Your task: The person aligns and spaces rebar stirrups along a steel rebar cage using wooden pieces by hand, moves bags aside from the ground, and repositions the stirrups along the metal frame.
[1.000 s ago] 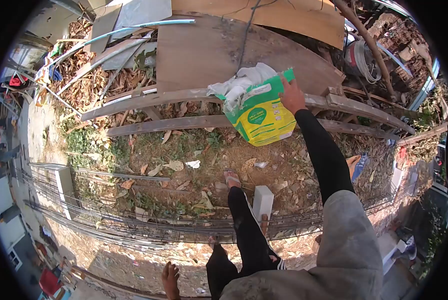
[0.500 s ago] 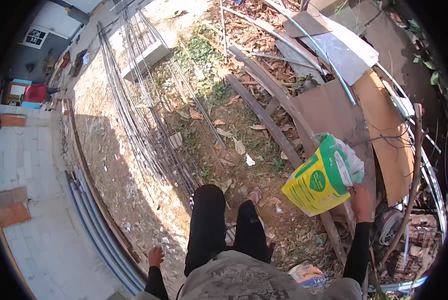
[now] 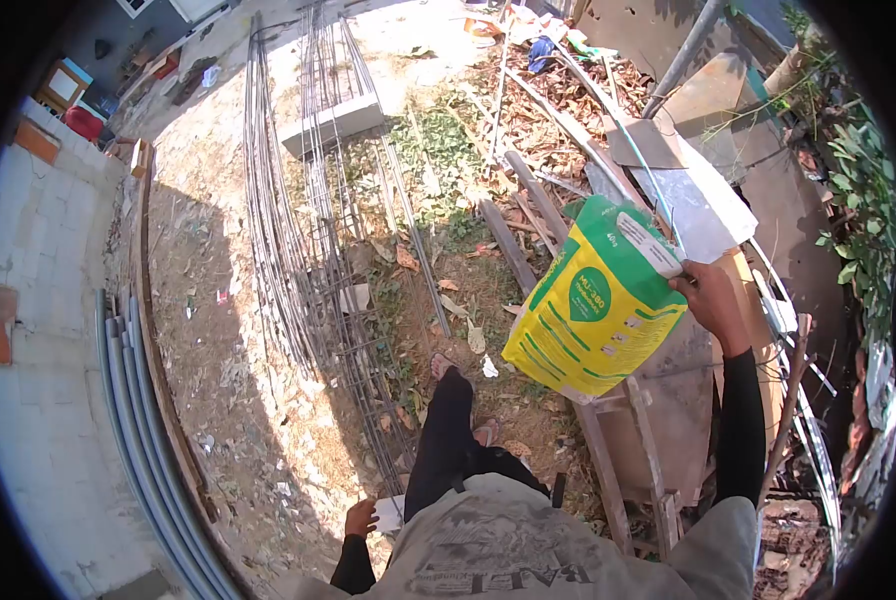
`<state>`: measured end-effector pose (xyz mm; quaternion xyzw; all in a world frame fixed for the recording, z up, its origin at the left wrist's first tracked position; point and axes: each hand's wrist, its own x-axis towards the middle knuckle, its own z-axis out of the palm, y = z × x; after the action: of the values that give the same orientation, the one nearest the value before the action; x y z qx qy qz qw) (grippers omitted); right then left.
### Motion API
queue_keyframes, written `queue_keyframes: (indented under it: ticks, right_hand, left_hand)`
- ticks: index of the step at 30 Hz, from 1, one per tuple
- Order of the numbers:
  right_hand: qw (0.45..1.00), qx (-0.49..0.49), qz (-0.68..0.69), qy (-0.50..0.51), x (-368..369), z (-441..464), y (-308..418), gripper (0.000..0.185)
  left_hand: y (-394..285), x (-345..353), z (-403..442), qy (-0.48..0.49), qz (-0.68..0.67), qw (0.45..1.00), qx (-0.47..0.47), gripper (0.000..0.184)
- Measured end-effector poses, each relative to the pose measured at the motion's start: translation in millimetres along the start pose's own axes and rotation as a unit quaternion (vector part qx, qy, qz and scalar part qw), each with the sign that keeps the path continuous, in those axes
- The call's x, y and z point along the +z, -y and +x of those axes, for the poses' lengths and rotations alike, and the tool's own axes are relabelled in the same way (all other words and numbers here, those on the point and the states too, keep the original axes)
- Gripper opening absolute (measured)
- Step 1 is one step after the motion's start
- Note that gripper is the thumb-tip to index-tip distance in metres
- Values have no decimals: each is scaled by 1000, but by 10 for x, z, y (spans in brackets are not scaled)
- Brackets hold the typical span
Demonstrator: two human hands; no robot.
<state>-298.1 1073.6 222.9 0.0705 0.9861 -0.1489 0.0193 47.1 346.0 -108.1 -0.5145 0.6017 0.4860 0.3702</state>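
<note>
Our R hand (image 3: 716, 298) reaching out fwd, arm bent a bit, gripping top corner of yellow/green bag (image 3: 598, 295). Bag's tilted, hanging over wooden planks (image 3: 508, 248); can't see contents tbh. Our L hand (image 3: 361, 516) down low, fingers loosely apart.

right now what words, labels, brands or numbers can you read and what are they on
"MU-380": green oval on the yellow-and-green bag
"BA", next letters unclear: grey shirt
Too small or blurred: white label, the bag's other print, the shirt's smaller print
</note>
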Motion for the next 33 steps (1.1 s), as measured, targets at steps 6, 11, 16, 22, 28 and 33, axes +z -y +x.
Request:
queue_keyframes:
  ticks: [6, 11, 16, 22, 28, 33]
  right_hand:
    - [998, -61, 24, -4, 284, 1640, 474, 32]
    - [992, -127, 22, -12, 580, 3110, 1075, 30]
    - [989, -149, 3, -1, 862, 4557, 1677, 28]
    - [982, -184, -36, 14, 1631, 6314, 2062, 31]
    - [989, -135, -43, 47, 3063, 8643, 2194, 48]
    - [979, -108, 39, 168, 4289, 8487, 2606, 80]
  left_hand:
    - [-282, 113, 287, -26, -56, 997, -44, 59]
    - [-910, 100, 369, -15, -103, 994, -20, 51]
    - [-2029, -73, 258, -85, -175, 976, 99, 60]
    - [-2495, 147, -31, -134, -232, 962, 50, 61]
    - [-2003, 981, -360, -101, 142, 978, 116, 39]
    - [-3629, 1799, -813, -105, -158, 974, -121, 34]
